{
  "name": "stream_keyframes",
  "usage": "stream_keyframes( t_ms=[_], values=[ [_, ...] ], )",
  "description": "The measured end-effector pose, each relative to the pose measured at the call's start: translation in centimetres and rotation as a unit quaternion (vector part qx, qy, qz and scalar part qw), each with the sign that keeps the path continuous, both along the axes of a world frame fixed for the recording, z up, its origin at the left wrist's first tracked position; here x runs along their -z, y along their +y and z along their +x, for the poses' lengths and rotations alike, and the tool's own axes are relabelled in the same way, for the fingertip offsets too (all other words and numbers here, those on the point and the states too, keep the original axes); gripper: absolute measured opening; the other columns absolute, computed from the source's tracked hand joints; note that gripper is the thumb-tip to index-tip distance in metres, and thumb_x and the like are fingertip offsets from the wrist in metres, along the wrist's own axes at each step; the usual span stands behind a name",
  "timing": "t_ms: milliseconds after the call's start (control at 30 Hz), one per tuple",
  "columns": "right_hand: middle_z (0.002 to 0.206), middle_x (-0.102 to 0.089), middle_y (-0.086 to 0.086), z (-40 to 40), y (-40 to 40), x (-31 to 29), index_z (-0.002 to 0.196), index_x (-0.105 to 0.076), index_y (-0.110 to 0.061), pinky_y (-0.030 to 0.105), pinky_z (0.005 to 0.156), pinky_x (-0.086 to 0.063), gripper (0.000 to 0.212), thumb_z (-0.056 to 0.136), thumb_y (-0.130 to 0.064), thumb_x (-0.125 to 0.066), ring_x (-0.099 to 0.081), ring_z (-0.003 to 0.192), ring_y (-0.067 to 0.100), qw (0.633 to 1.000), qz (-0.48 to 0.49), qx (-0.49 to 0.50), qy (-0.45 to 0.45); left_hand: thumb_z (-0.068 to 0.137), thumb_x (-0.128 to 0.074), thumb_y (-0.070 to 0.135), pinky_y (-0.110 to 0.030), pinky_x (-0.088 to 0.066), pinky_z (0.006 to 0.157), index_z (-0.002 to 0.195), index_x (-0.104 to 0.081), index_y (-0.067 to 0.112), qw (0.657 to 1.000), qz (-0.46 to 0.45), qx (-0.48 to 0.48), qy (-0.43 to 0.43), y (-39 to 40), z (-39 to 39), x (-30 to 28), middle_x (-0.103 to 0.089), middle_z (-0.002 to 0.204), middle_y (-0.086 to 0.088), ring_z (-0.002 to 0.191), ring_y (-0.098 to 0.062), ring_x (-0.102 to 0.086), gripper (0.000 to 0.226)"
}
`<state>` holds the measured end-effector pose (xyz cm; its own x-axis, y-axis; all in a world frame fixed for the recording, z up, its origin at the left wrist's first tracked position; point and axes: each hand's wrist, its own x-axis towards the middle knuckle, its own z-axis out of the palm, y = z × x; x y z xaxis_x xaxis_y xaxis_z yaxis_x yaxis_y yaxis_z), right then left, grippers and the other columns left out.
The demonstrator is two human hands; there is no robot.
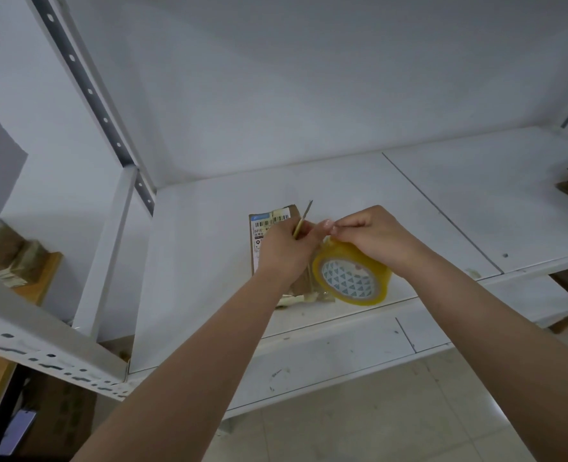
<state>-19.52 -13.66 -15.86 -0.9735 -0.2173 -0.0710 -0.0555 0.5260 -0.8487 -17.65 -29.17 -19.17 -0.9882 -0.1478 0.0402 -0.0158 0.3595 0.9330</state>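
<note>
Left hand point(284, 250) grips a yellow-handled knife point(304, 219), its blade tilted up and away, over a labelled cardboard parcel point(272, 222) lying on the white shelf point(442, 201). Right hand point(375, 236) pinches the top of a yellow tape roll point(352, 278), which sits just under it near the shelf's front edge.

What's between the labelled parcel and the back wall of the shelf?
Nothing: the head view shows bare white shelf there. The knife blade ends beside the parcel's far corner.
</note>
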Motion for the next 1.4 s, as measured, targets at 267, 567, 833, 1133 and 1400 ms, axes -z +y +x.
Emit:
stream_keyframes(
  t_ms=[267,567,833,1133,1400],
  values=[
    [0.088,-0.076,-0.005,-0.6,1.2,-0.6,0.091,-0.076,-0.031,0.025,0.066,-0.056,0.043,0.054,-0.055,-0.077,-0.072,0.079,0.014,0.984,-0.133,-0.061,-0.101,0.094,-0.058,0.041,-0.028,-0.031,0.05,0.065,-0.039,0.022,0.98,-0.166,-0.078,0.079,-2.2,0.4,0.0,-0.046,0.057,0.009,0.054,-0.011,-0.045,0.04],
    [0.078,-0.069,-0.005,-1.5,3.4,0.9,0.082,-0.071,-0.025,0.028,0.056,-0.052,0.035,0.069,-0.057,-0.078,-0.065,0.062,0.009,0.984,0.126,-0.11,-0.062,0.096,-0.053,0.041,-0.028,-0.028,0.05,0.069,-0.043,0.013,0.952,-0.214,-0.219,0.005,-9.4,6.0,5.2,-0.049,0.058,0.0,0.055,-0.015,-0.047,0.04],
    [0.082,-0.057,-0.02,-1.1,2.2,2.9,0.075,-0.065,-0.037,0.027,0.063,-0.035,0.03,0.072,-0.067,-0.069,-0.051,0.076,-0.003,0.95,0.294,-0.107,0.015,0.097,-0.052,0.04,-0.028,-0.029,0.048,0.069,-0.041,0.015,0.949,-0.194,-0.246,-0.026,-8.8,8.1,8.2,-0.046,0.055,0.001,0.052,-0.015,-0.046,0.039],
    [0.081,-0.056,-0.019,-0.6,1.2,5.0,0.076,-0.062,-0.033,0.024,0.057,-0.031,0.043,0.068,-0.076,-0.064,-0.055,0.076,0.003,0.921,0.377,-0.087,0.042,0.098,-0.046,0.046,-0.027,-0.027,0.048,0.075,-0.044,0.011,0.94,-0.217,-0.25,-0.084,-8.6,7.2,10.8,-0.05,0.061,0.002,0.056,-0.014,-0.045,0.042],
    [0.077,-0.058,-0.014,-1.2,-0.3,6.2,0.078,-0.058,-0.029,0.025,0.055,-0.029,0.046,0.075,-0.075,-0.058,-0.057,0.078,0.011,0.862,0.496,-0.088,0.051,0.096,-0.045,0.053,-0.027,-0.03,0.049,0.073,-0.041,0.016,0.937,-0.255,-0.215,-0.102,-8.3,6.2,11.4,-0.054,0.065,0.005,0.061,-0.021,-0.051,0.043]
  ],
)
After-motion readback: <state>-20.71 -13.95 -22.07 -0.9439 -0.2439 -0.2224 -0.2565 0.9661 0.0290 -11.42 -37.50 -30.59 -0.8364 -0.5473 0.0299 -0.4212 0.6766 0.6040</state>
